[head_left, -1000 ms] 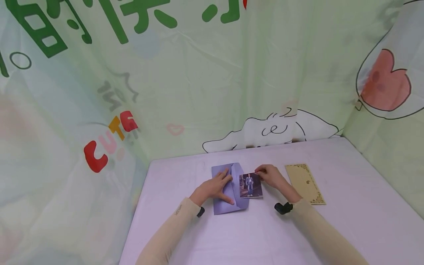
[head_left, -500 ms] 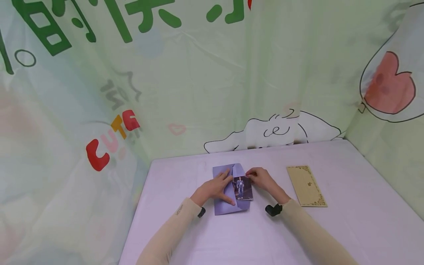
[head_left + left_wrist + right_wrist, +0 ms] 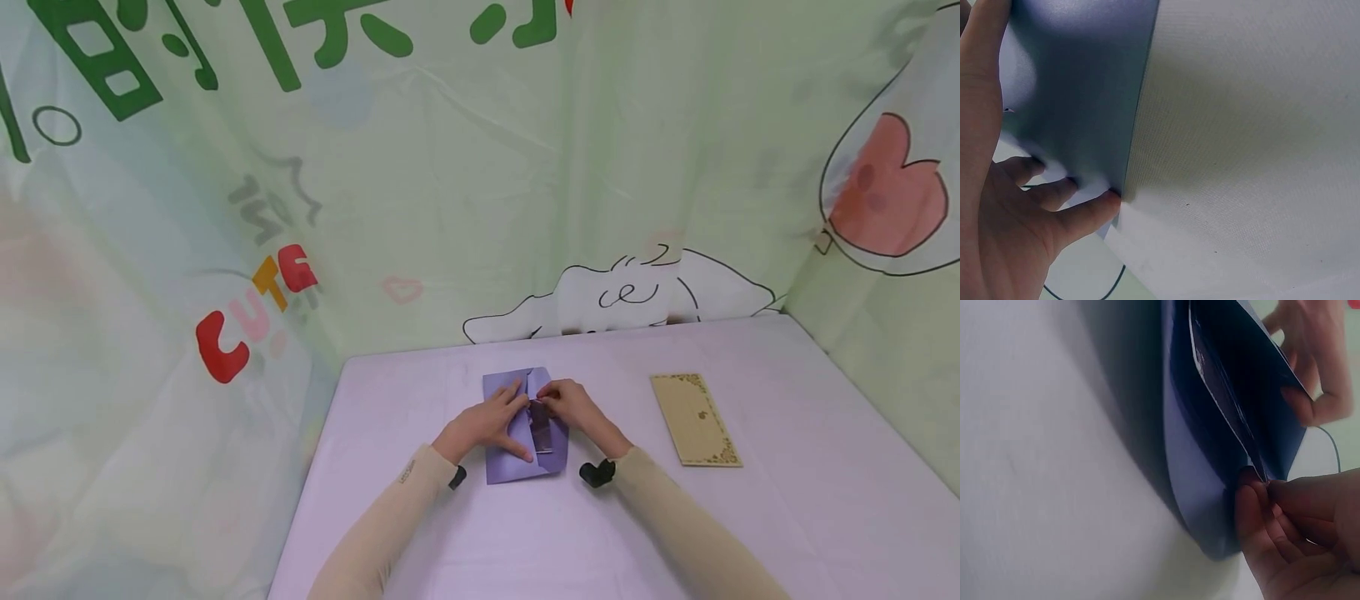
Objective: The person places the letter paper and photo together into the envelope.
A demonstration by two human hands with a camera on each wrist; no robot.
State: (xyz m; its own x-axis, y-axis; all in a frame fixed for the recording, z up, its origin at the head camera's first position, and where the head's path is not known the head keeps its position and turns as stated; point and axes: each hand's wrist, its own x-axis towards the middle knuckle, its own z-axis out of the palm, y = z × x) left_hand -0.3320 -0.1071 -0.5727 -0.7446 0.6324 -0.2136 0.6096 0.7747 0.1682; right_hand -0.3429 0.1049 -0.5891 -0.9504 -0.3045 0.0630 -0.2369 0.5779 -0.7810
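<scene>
A purple envelope [image 3: 501,472] lies on the table with its flap side to the right. My left hand [image 3: 489,423] rests on its left part with fingers and thumb spread. In the left wrist view, fingertips [image 3: 1105,203] touch the envelope's surface near an edge. My right hand [image 3: 573,407] pinches a corner of a photo [image 3: 542,435]. The photo's left part is hidden inside the envelope's opening. In the right wrist view, the photo [image 3: 1221,400] stands between the envelope's layers, its near corner between thumb and fingers.
A light wooden-looking rectangular card [image 3: 693,421] with a dark ornamental border lies to the right of the hands. The table [image 3: 420,533] has a pale purple cover. A printed curtain [image 3: 450,208] hangs behind and along both sides.
My right hand has moved left with the photo, which has slid from the flap largely into the envelope. The left hand has stayed in place on the envelope.
</scene>
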